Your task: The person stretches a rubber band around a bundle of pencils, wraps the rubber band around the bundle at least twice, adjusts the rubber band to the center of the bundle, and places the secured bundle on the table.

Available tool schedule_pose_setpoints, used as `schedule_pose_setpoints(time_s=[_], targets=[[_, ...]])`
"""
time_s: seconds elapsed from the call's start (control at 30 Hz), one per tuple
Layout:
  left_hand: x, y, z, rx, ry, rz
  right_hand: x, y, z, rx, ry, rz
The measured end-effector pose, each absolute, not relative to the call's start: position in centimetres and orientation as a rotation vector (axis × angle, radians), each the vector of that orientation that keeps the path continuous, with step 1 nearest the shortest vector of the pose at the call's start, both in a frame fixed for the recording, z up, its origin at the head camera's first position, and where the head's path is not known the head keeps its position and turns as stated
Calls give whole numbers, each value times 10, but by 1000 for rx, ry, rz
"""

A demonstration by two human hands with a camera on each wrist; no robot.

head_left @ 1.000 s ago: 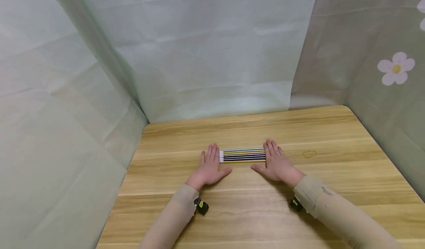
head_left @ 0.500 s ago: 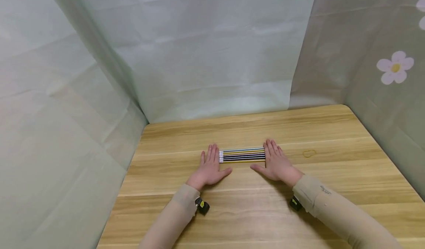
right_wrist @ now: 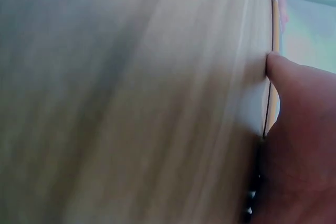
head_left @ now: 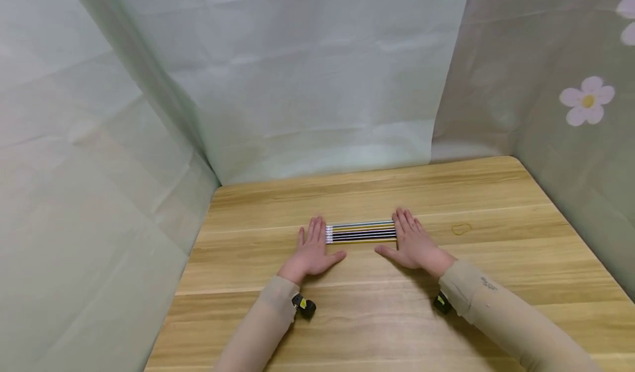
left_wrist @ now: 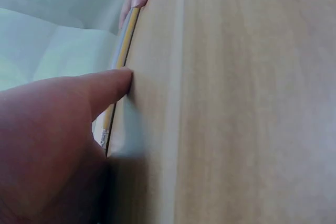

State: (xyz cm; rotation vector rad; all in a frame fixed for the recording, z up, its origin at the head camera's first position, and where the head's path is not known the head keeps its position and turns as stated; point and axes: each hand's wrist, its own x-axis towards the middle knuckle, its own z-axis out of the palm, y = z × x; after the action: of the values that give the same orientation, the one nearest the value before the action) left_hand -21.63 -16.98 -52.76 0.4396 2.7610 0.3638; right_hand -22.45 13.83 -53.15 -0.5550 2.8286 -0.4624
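Squaring up a flat row of thin black, yellow and silver pencils point(head_left: 361, 232) looks like the step in hand; next move prob. calls for even inward pressure from both ends w/o buckling the row.

Head view: row lies mid-frame on the light wooden table point(head_left: 377, 317), between 2 hands. Left hand point(head_left: 312, 249) flat, fingers straight, inner edge against the white eraser ends; right hand point(head_left: 413, 242) same at the other end. Neither grips anything.

Left wrist view: thumb point(left_wrist: 107, 86) touches the table beside the pencils point(left_wrist: 122, 56), upper left.

Right wrist view: thumb point(right_wrist: 283, 72) rests beside the pencils point(right_wrist: 274, 24), upper right.
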Motion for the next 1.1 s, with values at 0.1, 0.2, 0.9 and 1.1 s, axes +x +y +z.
schedule_pose_setpoints(time_s=[0.1,0.2,0.9,1.1], targets=[[-219,-172,-535,448,2768,393,-225,144,-533,-585,2812,-494],[-219,-175,-536,465,2756,434,-226,148,-534,-609,2798,-511],[-227,-173,-515,660,2916,803,-243,150,-508,-838,2834,-737],[-244,-148,-502,756,2960,579,-263,133,-502,-1049,2828,-600]])
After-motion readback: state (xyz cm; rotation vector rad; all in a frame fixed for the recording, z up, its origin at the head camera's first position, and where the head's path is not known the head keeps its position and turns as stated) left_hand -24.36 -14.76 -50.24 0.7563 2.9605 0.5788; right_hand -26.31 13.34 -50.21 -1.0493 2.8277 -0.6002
